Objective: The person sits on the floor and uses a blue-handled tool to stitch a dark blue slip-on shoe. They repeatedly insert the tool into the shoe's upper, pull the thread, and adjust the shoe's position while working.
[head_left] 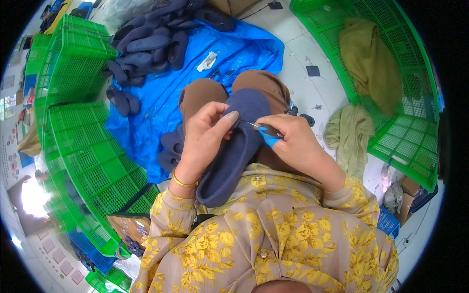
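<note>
A dark navy felt slipper (223, 168) lies across my lap, toe pointing away and heel toward my belly. My left hand (204, 134) is closed on its upper at the left, thumb and fingers pinching near the front edge of the foot opening. On the right, my right hand (299, 144) is closed around a dark-handled tool (273, 132); a thin bright metal tip reaches from it to the slipper's opening edge. The tool's exact kind is hard to make out. Something bright blue (268, 138) wraps a finger of that hand.
Many navy slippers (146, 44) are heaped on a blue sheet (234, 53) ahead, others beside my left knee. Green plastic crates (93, 156) stand along the left. A larger green crate (415, 141) at the right holds olive cloth (369, 63).
</note>
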The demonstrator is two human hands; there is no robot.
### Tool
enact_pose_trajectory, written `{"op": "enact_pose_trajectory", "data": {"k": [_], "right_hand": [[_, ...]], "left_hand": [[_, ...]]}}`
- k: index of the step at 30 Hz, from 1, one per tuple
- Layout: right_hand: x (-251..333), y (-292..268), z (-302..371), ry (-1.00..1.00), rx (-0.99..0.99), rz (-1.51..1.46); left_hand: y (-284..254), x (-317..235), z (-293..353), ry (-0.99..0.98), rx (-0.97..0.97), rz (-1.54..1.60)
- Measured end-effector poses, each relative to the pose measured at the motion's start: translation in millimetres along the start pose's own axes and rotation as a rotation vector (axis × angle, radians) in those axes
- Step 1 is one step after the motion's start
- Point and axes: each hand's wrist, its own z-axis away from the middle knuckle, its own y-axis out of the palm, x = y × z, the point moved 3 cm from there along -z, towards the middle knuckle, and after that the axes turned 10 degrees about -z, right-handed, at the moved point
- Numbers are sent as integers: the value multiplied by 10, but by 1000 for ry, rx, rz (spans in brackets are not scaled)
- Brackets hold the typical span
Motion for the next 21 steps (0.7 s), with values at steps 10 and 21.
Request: {"op": "enact_pose_trajectory", "data": {"k": [10, 21], "right_hand": [[45, 51, -64, 13, 60, 76], [-112, 114, -32, 115, 68, -172]], "left_hand": [[-5, 31, -4, 4, 6, 6], [-12, 11, -6, 0, 45, 24]]}}
